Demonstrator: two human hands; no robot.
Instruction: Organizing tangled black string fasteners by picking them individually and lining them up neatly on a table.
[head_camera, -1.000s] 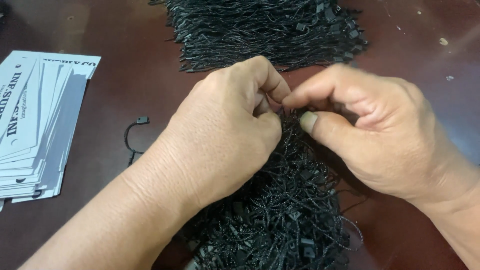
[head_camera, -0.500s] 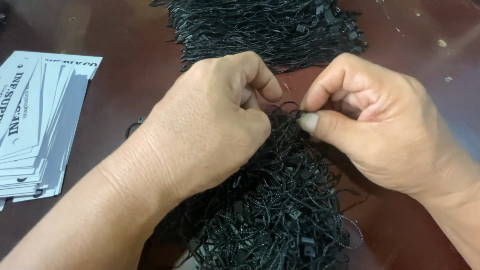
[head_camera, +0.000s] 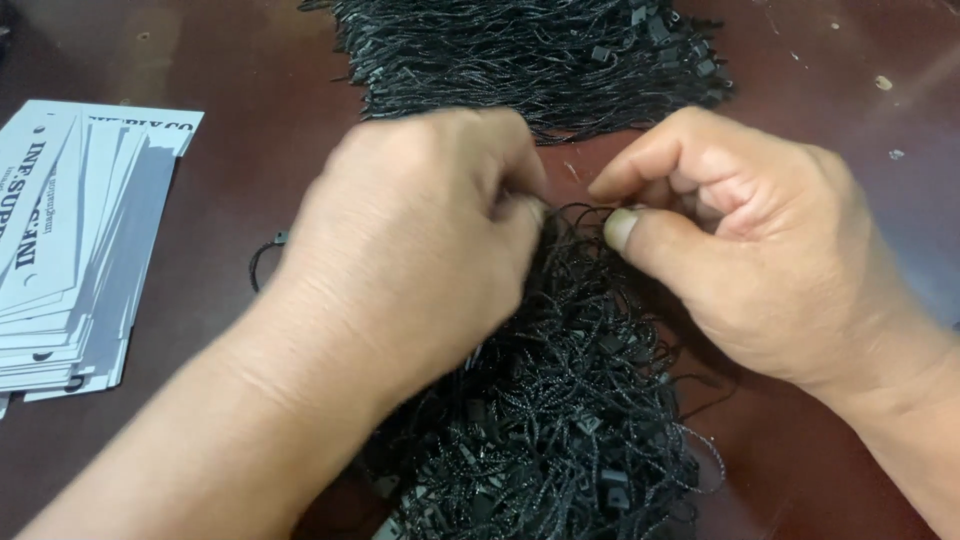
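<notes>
Black cord loops with small plastic fasteners lie in a thick near bundle (head_camera: 560, 420) on the dark reddish-brown table (head_camera: 820, 100), and both hands work at its upper end. The left hand (head_camera: 420, 250) is curled into a loose fist over the left side of the bundle, knuckles up, its fingertips pressed together down among the cords; exactly which strand it pinches is hidden under the fingers. The right hand (head_camera: 750, 260) comes in from the right with its thumb (head_camera: 640, 232) laid flat toward the left and the forefinger bent over it, the two closed on a thin loop of black cord (head_camera: 580, 212) that arches between the two hands. The other fingers of the right hand are folded into the palm. The two hands are near each other but not touching, with the loop between them. Beyond the hands, at the top edge of the view, a second heap of black cords (head_camera: 530, 60) spreads across the table, just apart from the near bundle. At the far left a fanned stack of white and grey paper tags (head_camera: 70, 260) rests on the table, well apart from the hands. One single cord loop (head_camera: 265, 255) lies on the table between the tags and the left wrist
</notes>
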